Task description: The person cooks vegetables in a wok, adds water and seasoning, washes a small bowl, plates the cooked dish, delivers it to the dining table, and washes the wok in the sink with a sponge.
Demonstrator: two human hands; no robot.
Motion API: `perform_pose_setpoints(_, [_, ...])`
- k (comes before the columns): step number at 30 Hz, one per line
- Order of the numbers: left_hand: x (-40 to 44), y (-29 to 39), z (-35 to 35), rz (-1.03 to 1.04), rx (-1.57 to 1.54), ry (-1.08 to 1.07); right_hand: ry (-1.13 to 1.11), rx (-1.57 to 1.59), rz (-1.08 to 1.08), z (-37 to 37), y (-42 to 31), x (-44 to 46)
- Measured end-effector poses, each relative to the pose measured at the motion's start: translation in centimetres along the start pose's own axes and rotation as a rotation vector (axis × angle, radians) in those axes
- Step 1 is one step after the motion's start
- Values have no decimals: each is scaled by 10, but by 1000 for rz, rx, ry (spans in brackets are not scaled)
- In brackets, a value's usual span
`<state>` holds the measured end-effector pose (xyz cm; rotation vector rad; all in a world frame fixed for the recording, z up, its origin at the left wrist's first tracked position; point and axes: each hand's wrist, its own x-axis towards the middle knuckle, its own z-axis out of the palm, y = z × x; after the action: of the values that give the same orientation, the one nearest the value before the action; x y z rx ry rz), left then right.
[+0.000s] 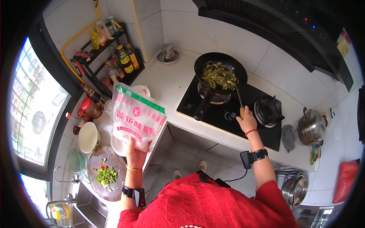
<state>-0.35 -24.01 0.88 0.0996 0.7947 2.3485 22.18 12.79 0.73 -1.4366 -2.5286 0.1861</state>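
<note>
My left hand [135, 156] grips the bottom edge of a white, pink and green plastic seasoning bag [135, 116], held up over the left counter. Fingers of my right hand [248, 122] are wrapped round the wooden handle of a spatula [239, 97]. Its metal shaft runs into a black wok [240, 70], where the blade is hidden among the food. Cooked sliced green and brown vegetables [218, 77] lie in the wok, which sits on the left burner of the black gas stove [226, 108].
A rack with sauce bottles [125, 60] stands in the back left corner. Chopped green and red peppers [105, 176] lie on a round cutting board [114, 193], near a cream bowl [89, 137] and sink [89, 209]. Right of the stove are a grey cloth [288, 138] and steel pot [311, 127].
</note>
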Motion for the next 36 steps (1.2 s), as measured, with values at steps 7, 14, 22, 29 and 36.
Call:
perform_pose_setpoints(7, [13,-2,21,26,77,-11,-6,219,-34,-33,3,-10])
perform_pose_setpoints(14, [25,-11,28,21,-2,33,-18,359,-151,-65,36,-38])
perform_pose_setpoints(22, [38,-20,45,-45,61,-88,-24,380,-136,-67,25,-26])
perform_pose_setpoints(29, [30,-17,56,26,64,-46,-80,607,-47,-87,60,-25])
perform_pose_setpoints(36, [33,-18,54,4,88,-150,-195,768,213,-89,67,-27])
